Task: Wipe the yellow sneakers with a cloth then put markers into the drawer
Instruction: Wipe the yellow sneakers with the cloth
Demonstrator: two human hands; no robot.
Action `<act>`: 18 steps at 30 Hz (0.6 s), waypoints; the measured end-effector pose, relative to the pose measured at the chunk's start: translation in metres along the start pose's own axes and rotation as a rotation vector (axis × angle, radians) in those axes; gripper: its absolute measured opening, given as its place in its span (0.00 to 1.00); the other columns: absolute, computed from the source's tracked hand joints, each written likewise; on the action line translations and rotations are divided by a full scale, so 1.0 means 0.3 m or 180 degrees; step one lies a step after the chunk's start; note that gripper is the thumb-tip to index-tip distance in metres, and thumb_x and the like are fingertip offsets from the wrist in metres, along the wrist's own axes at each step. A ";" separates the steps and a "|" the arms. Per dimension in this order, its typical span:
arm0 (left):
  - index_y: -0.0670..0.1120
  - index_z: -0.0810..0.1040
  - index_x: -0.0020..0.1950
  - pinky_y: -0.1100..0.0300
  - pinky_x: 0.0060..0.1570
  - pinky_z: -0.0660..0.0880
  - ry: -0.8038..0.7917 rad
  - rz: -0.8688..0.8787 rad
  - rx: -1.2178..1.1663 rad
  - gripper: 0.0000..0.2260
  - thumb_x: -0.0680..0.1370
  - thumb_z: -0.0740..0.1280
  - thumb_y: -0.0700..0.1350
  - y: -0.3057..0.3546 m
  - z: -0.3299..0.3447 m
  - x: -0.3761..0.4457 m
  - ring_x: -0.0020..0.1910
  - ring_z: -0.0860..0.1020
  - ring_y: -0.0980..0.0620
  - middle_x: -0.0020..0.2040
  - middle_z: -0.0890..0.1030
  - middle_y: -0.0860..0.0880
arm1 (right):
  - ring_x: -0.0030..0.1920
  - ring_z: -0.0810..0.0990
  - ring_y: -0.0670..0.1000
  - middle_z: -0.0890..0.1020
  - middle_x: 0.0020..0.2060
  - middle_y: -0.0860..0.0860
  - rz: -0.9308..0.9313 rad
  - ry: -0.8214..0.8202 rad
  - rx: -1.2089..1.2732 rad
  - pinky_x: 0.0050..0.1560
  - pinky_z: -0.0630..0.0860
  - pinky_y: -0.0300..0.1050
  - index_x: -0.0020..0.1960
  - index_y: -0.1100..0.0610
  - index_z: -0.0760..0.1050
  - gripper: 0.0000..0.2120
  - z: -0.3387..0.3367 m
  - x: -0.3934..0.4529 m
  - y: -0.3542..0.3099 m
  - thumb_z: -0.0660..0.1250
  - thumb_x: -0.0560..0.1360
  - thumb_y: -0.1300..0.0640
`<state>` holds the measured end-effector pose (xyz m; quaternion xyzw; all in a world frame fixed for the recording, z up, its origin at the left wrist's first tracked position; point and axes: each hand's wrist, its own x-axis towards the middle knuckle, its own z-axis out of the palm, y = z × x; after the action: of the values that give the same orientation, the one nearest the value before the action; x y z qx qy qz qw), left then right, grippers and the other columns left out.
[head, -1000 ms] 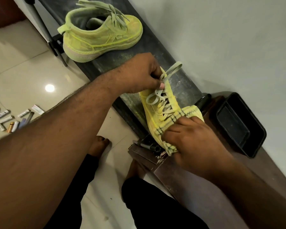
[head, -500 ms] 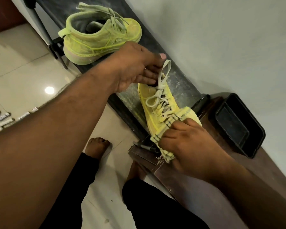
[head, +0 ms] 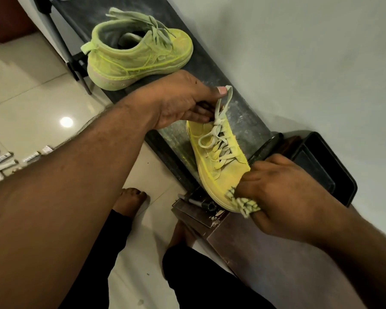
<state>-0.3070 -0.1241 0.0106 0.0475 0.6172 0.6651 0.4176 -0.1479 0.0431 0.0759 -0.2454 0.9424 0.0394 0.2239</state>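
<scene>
Two yellow sneakers sit on a dark stone ledge (head: 239,117). The far sneaker (head: 138,56) stands alone at the top. My left hand (head: 183,101) grips the near sneaker (head: 216,161) at its collar and laces. My right hand (head: 285,192) presses a yellow checked cloth (head: 245,202) against the toe of that near sneaker. A black marker (head: 201,204) lies in the open drawer (head: 194,210) just below the sneaker's toe.
A black tray (head: 328,168) rests on the brown cabinet top (head: 265,253) by the wall. Several small tubes and batteries (head: 5,159) lie on the tiled floor at left. A tripod leg (head: 69,45) stands beside the ledge. My bare feet are below.
My right hand has slid the cloth from the laces down to the toe of the near sneaker. My left hand has shifted up to the collar.
</scene>
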 end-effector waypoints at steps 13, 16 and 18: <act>0.46 0.84 0.52 0.51 0.49 0.78 -0.0134 0.0037 0.1193 0.07 0.75 0.71 0.43 -0.005 -0.028 -0.013 0.51 0.82 0.51 0.49 0.85 0.48 | 0.47 0.79 0.54 0.83 0.46 0.47 0.0469 0.0353 -0.0297 0.50 0.71 0.49 0.50 0.52 0.81 0.19 0.060 0.028 -0.057 0.55 0.66 0.54; 0.50 0.85 0.52 0.54 0.50 0.80 -0.0130 0.0276 0.1486 0.10 0.73 0.72 0.40 -0.013 -0.032 -0.010 0.51 0.82 0.52 0.48 0.85 0.52 | 0.48 0.79 0.53 0.83 0.48 0.47 0.0279 0.0328 -0.0320 0.49 0.70 0.49 0.51 0.51 0.80 0.17 0.101 0.043 -0.087 0.56 0.68 0.54; 0.47 0.84 0.55 0.64 0.47 0.79 -0.0185 0.0456 0.1582 0.13 0.72 0.72 0.36 -0.016 -0.037 -0.009 0.49 0.82 0.56 0.48 0.85 0.52 | 0.40 0.77 0.52 0.81 0.38 0.45 0.0348 0.0251 -0.0342 0.43 0.69 0.46 0.43 0.49 0.80 0.16 0.090 0.031 -0.078 0.54 0.64 0.52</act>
<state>-0.3094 -0.1349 0.0051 0.2113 0.7445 0.5192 0.3626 -0.1329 0.0234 0.0484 -0.2067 0.9590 0.0923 0.1707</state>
